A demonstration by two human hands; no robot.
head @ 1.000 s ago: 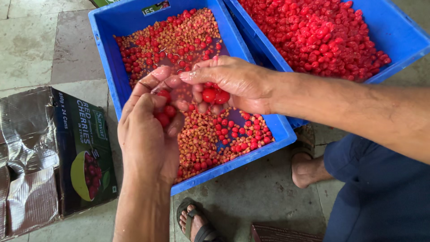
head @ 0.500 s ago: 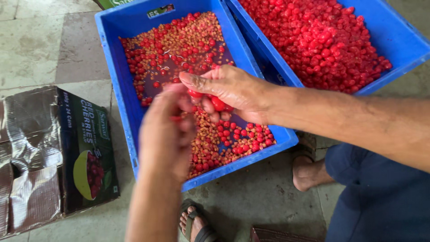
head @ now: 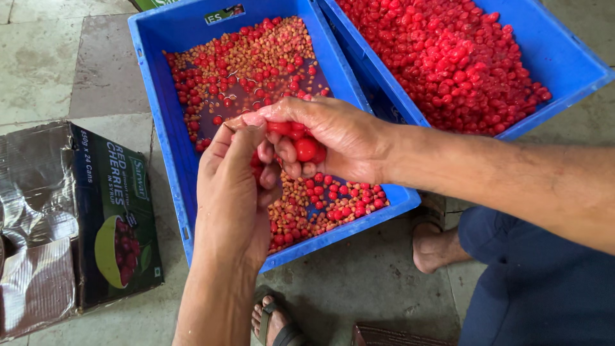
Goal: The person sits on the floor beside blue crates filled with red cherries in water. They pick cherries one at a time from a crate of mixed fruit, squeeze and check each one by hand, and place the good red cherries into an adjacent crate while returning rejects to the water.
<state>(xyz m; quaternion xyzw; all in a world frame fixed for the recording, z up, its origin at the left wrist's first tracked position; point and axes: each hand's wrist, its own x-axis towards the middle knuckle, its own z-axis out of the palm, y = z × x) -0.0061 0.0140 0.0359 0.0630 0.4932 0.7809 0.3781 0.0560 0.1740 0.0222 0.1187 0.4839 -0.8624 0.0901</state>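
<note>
Glossy round cherries [head: 305,148] in right hand [head: 333,144] over blue plastic crate [head: 168,138].

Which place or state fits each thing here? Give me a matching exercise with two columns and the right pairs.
Things:
1. right hand
2. near blue crate
3. far blue crate
4. cardboard box

Places or states:
A. heaped with red cherries only
B. lies opened on the floor at the left
C. holds a few red cherries in its fingers
D. red cherries mixed with small tan pits in dark liquid

Pairs: 1-C, 2-D, 3-A, 4-B
</note>
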